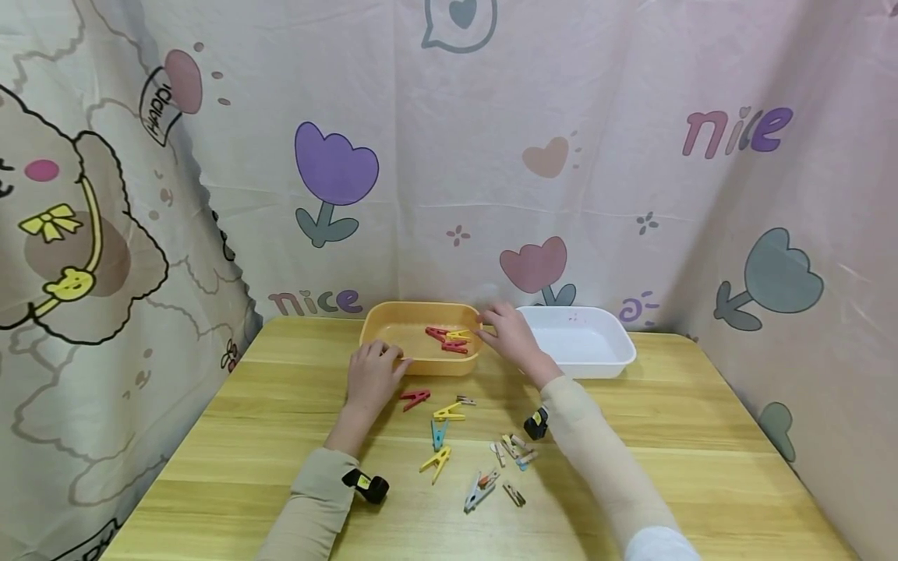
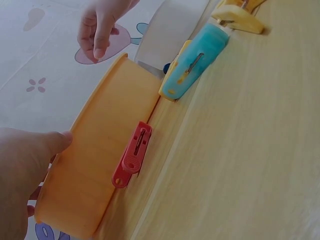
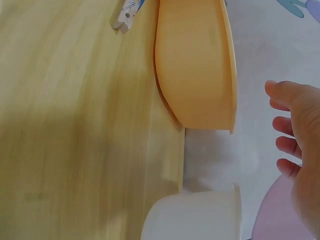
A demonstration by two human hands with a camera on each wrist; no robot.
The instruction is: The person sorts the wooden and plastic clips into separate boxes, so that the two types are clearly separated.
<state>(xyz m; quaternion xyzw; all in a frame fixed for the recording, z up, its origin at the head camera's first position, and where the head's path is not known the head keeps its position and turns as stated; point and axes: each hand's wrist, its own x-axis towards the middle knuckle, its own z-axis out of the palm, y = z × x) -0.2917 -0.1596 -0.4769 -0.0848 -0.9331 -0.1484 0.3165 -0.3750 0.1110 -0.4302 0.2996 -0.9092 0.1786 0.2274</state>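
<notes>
My left hand (image 1: 372, 374) grips the near left rim of an orange plastic basin (image 1: 386, 360). In the left wrist view the thumb presses the outer wall, while the fingers are partly hidden behind the rim. Inside the basin are red clothespins (image 1: 454, 348) and a yellow clothespin (image 1: 457, 335). My right hand (image 1: 510, 333) is by the basin's right end; the right wrist view shows its fingers (image 3: 286, 146) loosely bent and apart from the rim, holding nothing. A red clothespin (image 2: 134, 155) lies on the table just in front of the basin.
A white basin (image 1: 585, 366) stands to the right, behind my right forearm. Before the orange basin lie yellow clothespins (image 1: 449, 413), a blue clothespin (image 1: 439, 434), a grey clothespin (image 1: 480, 492) and several small wooden ones (image 1: 514, 494). A printed curtain (image 1: 449, 156) hangs behind the table.
</notes>
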